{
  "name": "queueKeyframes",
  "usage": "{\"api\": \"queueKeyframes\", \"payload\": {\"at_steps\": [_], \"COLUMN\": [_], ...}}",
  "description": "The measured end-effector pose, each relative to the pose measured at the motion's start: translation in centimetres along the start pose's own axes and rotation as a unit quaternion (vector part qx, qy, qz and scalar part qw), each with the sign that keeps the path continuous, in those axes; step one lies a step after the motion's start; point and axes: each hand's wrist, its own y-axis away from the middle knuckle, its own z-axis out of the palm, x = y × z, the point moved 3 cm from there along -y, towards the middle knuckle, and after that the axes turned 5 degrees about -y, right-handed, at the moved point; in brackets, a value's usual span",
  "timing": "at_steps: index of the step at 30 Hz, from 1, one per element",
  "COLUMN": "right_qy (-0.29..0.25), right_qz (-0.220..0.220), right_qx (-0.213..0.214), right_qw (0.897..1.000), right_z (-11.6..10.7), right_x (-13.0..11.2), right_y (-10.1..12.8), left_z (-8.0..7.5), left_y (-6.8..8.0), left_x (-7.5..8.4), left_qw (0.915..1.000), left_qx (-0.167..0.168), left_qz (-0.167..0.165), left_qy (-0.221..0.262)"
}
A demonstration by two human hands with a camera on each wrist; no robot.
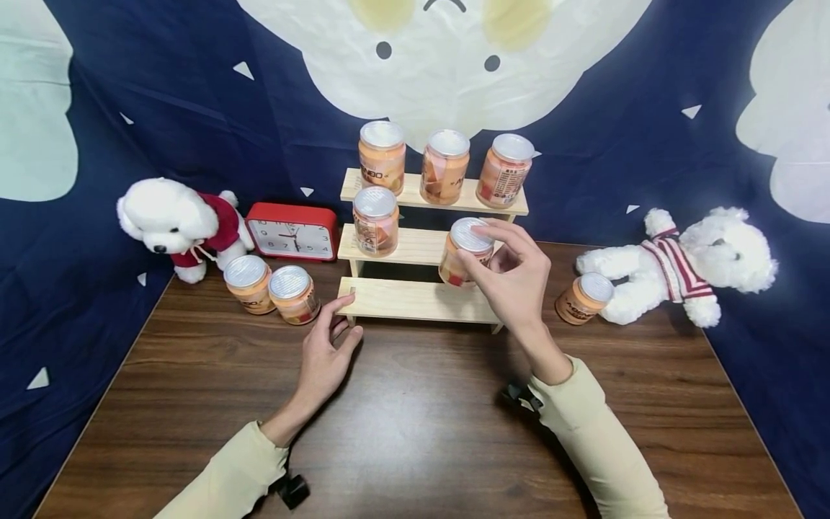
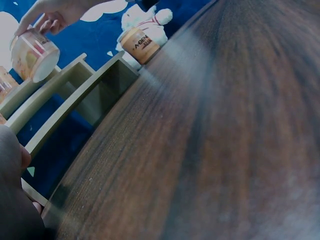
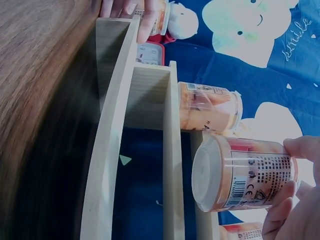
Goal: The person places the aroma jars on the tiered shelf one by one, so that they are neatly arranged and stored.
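Orange jar (image 1: 464, 254) pinched by right hand (image 1: 512, 277) over the shelf's (image 1: 415, 299) right end, left hand (image 1: 324, 357) loose, empty, fingertips at its bottom-left corner

held jar (image 1: 462, 254): lower side hidden by right hand (image 1: 515, 277) | left wrist: table (image 2: 225, 150) blurred

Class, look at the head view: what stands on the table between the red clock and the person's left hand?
Two orange jars with silver lids stand side by side between the red clock and the left hand, seen in the head view.
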Motion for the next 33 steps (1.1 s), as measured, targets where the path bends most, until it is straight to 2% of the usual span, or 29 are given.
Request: {"api": "queueKeyframes", "payload": {"at_steps": [16,21,33], "right_qy": [-0.023,-0.014,-0.001], "right_qz": [0.032,0.036,0.027], "right_qx": [0.009,0.0,-0.022], "right_qw": [0.999,0.999,0.999], "right_z": [2.8,3.3,4.0], "right_x": [1.6,2.0,2.8], "right_y": [-0.8,-1.1,-0.7], "left_z": [0.0,0.0,0.1], "left_y": [0.0,-0.1,0.0], "left_x": [-0.1,-0.2,0.0], "left_qw": [1.0,1.0,1.0], "left_qx": [-0.003,-0.001,-0.002], "left_qz": [-0.004,0.004,0.0], "left_qy": [-0.005,-0.004,-0.003]}}
